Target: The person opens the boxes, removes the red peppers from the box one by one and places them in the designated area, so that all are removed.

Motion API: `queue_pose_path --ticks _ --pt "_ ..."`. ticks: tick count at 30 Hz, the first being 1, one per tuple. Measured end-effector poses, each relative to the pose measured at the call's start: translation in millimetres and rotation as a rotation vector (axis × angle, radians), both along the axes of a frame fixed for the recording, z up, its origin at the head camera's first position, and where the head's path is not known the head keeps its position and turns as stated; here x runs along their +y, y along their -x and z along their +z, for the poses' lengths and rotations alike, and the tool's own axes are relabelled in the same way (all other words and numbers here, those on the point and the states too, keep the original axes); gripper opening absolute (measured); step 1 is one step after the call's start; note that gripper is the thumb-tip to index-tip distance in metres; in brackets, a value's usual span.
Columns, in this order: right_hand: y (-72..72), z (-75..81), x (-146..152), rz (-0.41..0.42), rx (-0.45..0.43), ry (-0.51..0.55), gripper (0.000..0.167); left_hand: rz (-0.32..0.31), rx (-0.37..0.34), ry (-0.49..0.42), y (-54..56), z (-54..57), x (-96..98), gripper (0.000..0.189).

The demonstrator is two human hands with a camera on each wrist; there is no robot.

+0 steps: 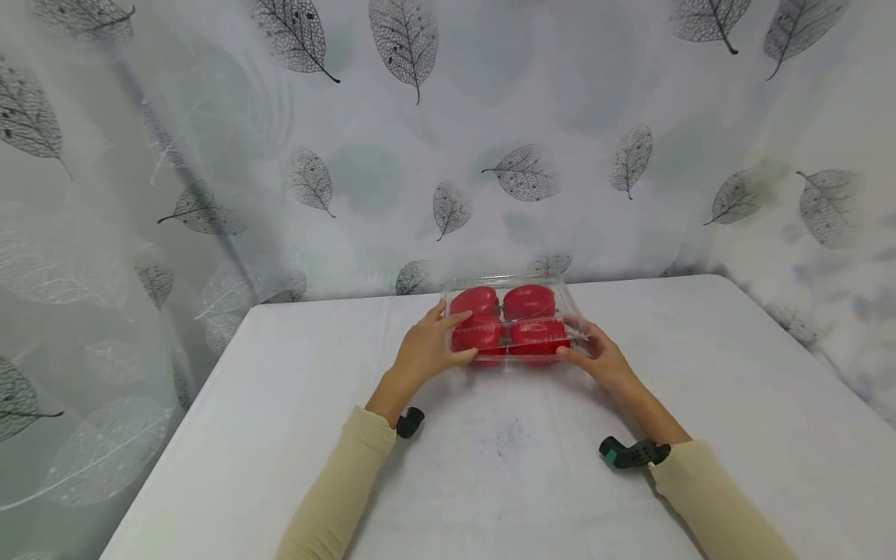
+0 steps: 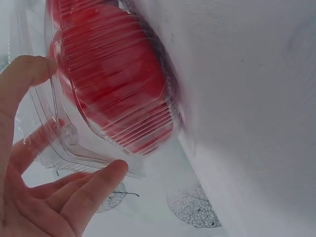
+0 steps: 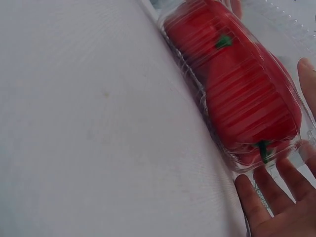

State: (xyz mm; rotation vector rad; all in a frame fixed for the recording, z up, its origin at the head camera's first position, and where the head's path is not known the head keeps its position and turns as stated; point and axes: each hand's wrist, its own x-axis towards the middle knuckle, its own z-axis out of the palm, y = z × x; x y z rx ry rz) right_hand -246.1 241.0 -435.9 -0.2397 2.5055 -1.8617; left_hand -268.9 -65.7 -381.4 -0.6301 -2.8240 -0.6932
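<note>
A clear plastic clamshell box (image 1: 505,358) stands near the table's far edge. Several red bell peppers (image 1: 530,302) with green stems lie inside, in two rows. My left hand (image 1: 425,342) holds the box's left side; in the left wrist view its thumb is at the rim and the other fingers spread around the corner. On the right side, my right hand (image 1: 600,356) holds the box with its thumb at the front corner. The right wrist view shows its fingers (image 3: 269,190) against the box's end wall. Whether the lid is fastened, I cannot tell.
A white-covered table (image 1: 504,482) lies beneath the box. Behind it hangs a pale curtain (image 1: 378,179) with a leaf print. Dark wrist devices (image 1: 633,453) sit on both wrists, next to beige sleeves.
</note>
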Motion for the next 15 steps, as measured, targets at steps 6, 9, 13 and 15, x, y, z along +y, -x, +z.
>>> queue_pose_path --ticks 6,9,13,15 --pt "0.1 -3.2 0.3 -0.002 -0.031 0.021 0.076 -0.019 0.018 0.033 0.8 0.1 1.0 0.063" --pt "1.8 -3.9 1.0 -0.003 -0.031 0.017 0.076 -0.023 0.027 0.050 1.1 2.2 2.4 0.062" --pt "4.1 -4.5 1.2 -0.001 -0.029 0.020 0.075 -0.030 0.026 0.069 0.8 6.8 4.0 0.061" --pt "4.9 -4.7 1.2 0.001 -0.030 0.024 0.075 -0.038 0.022 0.078 0.7 8.7 4.4 0.060"
